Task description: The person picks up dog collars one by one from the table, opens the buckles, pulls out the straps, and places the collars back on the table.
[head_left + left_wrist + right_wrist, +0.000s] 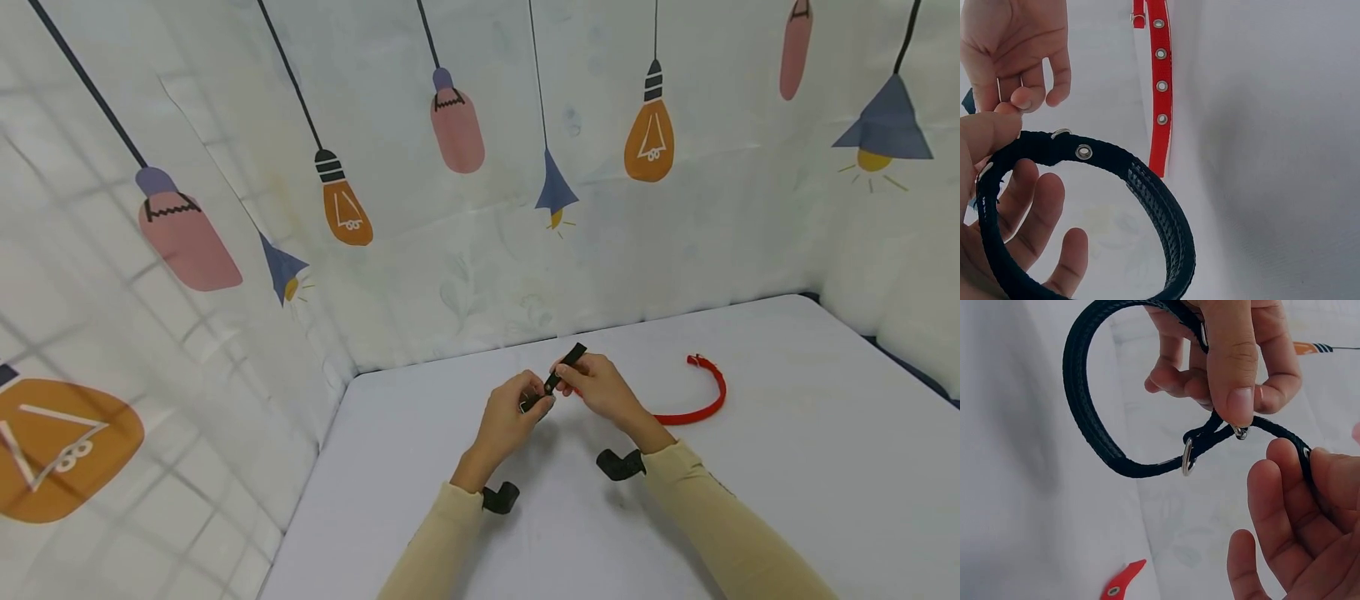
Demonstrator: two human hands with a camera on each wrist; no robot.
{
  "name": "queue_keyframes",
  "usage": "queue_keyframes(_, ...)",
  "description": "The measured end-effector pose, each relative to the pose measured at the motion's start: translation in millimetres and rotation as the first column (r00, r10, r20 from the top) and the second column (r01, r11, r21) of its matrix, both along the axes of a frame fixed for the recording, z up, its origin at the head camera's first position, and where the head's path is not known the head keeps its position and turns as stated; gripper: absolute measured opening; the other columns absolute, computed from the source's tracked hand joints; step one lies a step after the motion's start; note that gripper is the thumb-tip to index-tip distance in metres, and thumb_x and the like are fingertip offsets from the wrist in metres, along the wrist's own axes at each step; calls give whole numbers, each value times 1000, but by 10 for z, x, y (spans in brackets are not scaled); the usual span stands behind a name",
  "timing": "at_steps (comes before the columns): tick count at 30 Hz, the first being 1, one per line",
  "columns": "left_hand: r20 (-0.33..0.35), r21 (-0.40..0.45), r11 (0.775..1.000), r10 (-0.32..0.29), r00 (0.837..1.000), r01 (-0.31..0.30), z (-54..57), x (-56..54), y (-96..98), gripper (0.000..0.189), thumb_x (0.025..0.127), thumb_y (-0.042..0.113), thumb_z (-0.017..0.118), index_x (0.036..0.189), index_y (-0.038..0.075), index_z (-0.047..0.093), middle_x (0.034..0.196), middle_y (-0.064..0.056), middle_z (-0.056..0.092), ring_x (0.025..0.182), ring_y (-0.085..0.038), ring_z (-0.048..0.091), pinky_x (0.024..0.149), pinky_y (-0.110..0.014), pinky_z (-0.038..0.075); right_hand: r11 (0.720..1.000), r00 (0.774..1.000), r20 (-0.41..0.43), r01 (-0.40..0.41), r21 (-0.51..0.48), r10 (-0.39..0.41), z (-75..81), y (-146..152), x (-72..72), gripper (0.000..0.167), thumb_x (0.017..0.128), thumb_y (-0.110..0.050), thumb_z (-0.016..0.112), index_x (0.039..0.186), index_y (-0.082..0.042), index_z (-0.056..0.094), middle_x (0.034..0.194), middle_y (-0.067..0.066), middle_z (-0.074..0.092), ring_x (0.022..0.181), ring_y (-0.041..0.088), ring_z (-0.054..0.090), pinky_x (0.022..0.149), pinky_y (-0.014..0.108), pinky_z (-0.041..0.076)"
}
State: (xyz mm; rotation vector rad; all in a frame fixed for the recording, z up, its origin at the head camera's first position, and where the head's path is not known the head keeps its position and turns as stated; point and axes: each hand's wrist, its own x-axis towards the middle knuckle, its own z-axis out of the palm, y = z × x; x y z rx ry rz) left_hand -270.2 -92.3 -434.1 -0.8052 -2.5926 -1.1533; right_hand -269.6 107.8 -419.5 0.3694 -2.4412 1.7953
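Observation:
A black collar (1179, 237) with metal eyelets, bent into a loop, hangs between both hands above the table. My left hand (504, 421) pinches it beside the buckle end, thumb on top; in the right wrist view that thumb presses close to a small metal part, and a D-ring (1187, 456) hangs near it. My right hand (603, 392) pinches the free strap end (573, 356), which points up and away. In the right wrist view the right hand (1310, 531) has its thumb and forefinger on the strap by an eyelet. The left fingers partly cover the buckle.
A red collar (711, 408) with metal eyelets lies curved on the white table (795, 500), to the right of and partly behind the right forearm. A cloth wall (495, 275) printed with lamps and bulbs stands along the table's back and left edges.

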Motion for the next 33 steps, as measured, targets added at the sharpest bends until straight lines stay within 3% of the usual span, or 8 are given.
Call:
queue_keyframes(5, -5, 25, 1000, -13, 1000, 13, -2, -7, -9, 13, 103, 27, 63, 97, 18, 56, 81, 2, 69, 70, -7, 53, 62, -22, 42, 1000, 1000, -7, 7, -10, -7, 18, 27, 5, 26, 105, -23, 59, 112, -1, 71, 88, 15, 70, 80, 19, 62, 71, 28, 47)
queue_keyframes(9, 5, 24, 1000, 10, 1000, -10, -2, -8, -18, 12, 104, 26, 60, 103, 16, 55, 77, 2, 63, 66, -7, 49, 60, -21, 39, 1000, 1000, -6, 14, -13, -14, 32, 51, 3, 25, 105, -22, 59, 112, -2, 71, 90, 15, 70, 82, 20, 62, 74, 30, 48)
queue_keyframes(16, 71, -21, 997, 80, 994, -79, -8, 5, -21, 19, 106, 33, 55, 103, 16, 65, 68, 6, 52, 58, -6, 45, 55, -22, 37, 1000, 999, -41, 5, -2, -5, 46, 67, 11, 26, 105, -20, 59, 115, 1, 71, 91, 13, 71, 84, 20, 65, 84, 47, 55)
queue_keyframes(24, 77, 44, 997, 64, 995, -67, -6, -18, -38, 22, 106, 30, 56, 100, 14, 69, 72, 5, 56, 63, -7, 48, 57, -22, 41, 998, 996, -65, -55, -21, 54, 32, 67, -7, 32, 103, -25, 63, 118, 3, 69, 97, 19, 72, 89, 31, 67, 82, 40, 56)
queue_keyframes(29, 75, 84, 994, 69, 995, -76, 1, -44, -49, 22, 106, 29, 57, 100, 13, 70, 70, 4, 55, 62, -7, 48, 57, -22, 40, 995, 992, -71, -99, 26, 101, 37, 52, -12, 27, 103, -26, 63, 119, -5, 68, 103, 14, 72, 89, 26, 65, 77, 35, 53)
queue_keyframes(33, 71, 115, 990, 77, 995, -85, 17, -59, -66, 22, 105, 30, 57, 99, 12, 69, 69, 2, 56, 61, -7, 49, 57, -22, 41, 995, 995, -70, -61, 78, 66, 21, 52, -13, 25, 102, -27, 64, 120, -11, 69, 109, 9, 73, 97, 24, 66, 83, 38, 53)
